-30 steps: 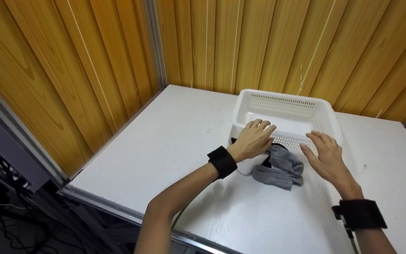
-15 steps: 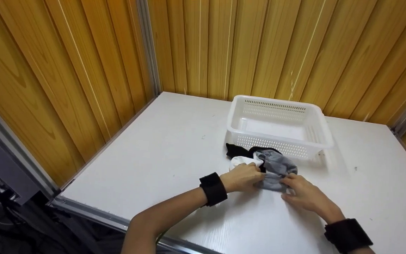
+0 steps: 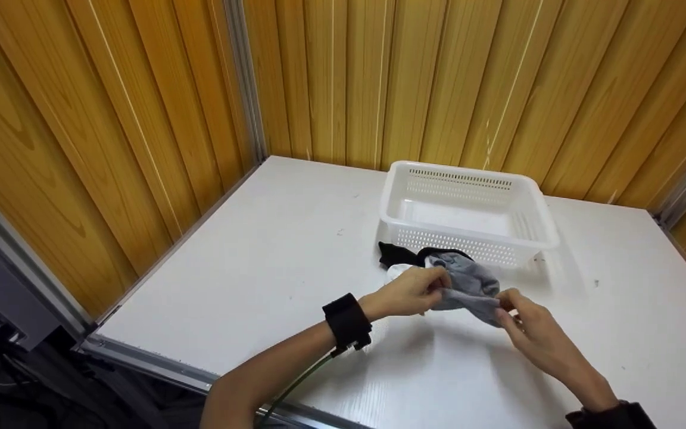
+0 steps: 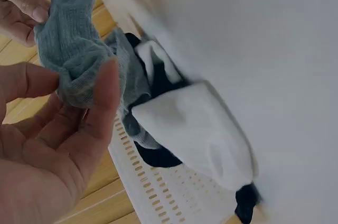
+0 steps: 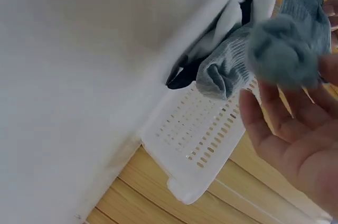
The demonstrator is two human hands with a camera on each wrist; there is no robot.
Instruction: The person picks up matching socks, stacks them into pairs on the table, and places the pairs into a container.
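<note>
A grey ribbed sock (image 3: 473,302) is stretched between my two hands, lifted over the table. My left hand (image 3: 409,291) pinches one end between thumb and fingers. At the other end, my right hand (image 3: 535,333) grips the sock with its thumb and fingertips. Just behind lies a small pile: another grey sock (image 3: 467,273), a white sock (image 4: 193,129) and black sock fabric (image 3: 396,255). In the head view my left hand partly covers the white sock. The right wrist view shows the held sock (image 5: 306,18) bunched near my right fingers.
A white perforated plastic basket (image 3: 468,233) stands directly behind the pile, with no socks visible inside. The white table (image 3: 259,250) has wood-patterned walls (image 3: 343,77) on its left and back sides. A metal rail (image 3: 146,366) runs along its front edge.
My hands came down from above the pile and basket front to the socks. They took hold of a grey sock at both ends, lifted it and drew it out between them.
</note>
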